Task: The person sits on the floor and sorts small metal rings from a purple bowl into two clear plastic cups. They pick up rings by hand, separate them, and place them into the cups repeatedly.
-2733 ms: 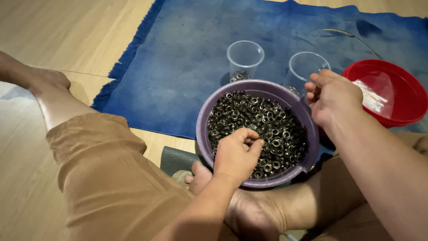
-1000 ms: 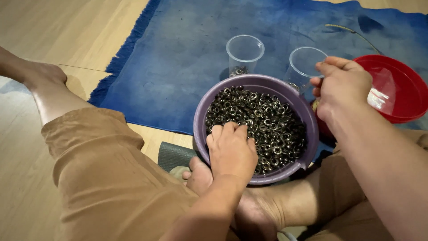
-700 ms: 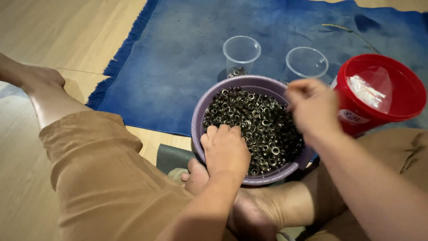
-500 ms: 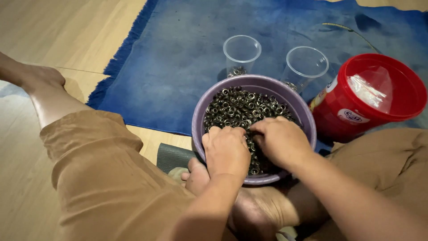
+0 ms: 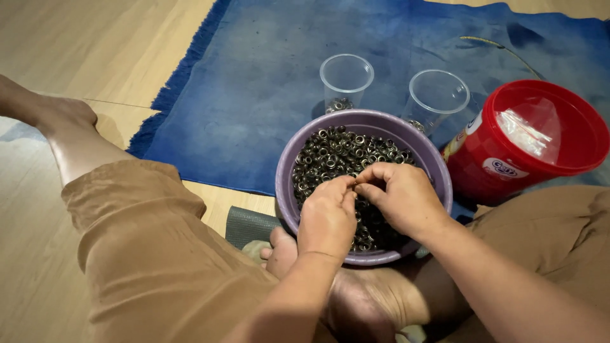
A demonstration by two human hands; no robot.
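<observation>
A purple bowl [image 5: 286, 190] sits between the person's crossed legs, its near rim against a bare foot [image 5: 356, 298], and it is filled most of the way with small dark metal rings [image 5: 337, 152]. Both hands are over the bowl's near half: the left hand [image 5: 327, 216] is curled with thumb and forefinger pinched together at the tips, and the right hand [image 5: 400, 197] meets it from the other side, its fingertips also drawn into a pinch, the two pinches touching over the rings; whatever is held between them is too small to make out. Just beyond the bowl's far rim stand two clear plastic cups on a blue rug [image 5: 267, 82]: the left cup [image 5: 346, 79] holds a shallow layer of the same rings at its bottom, the right cup [image 5: 438, 98] only a few, partly hidden by the bowl. To the right, touching or nearly touching the bowl, is a red tub [image 5: 508, 171] with a crumpled clear plastic bag [image 5: 524, 130] inside. The rug's fringed left edge runs diagonally onto light wooden floor [image 5: 95, 51]. The rug lies open beyond the cups, while the near side is hemmed in by knees in tan shorts [image 5: 146, 254].
</observation>
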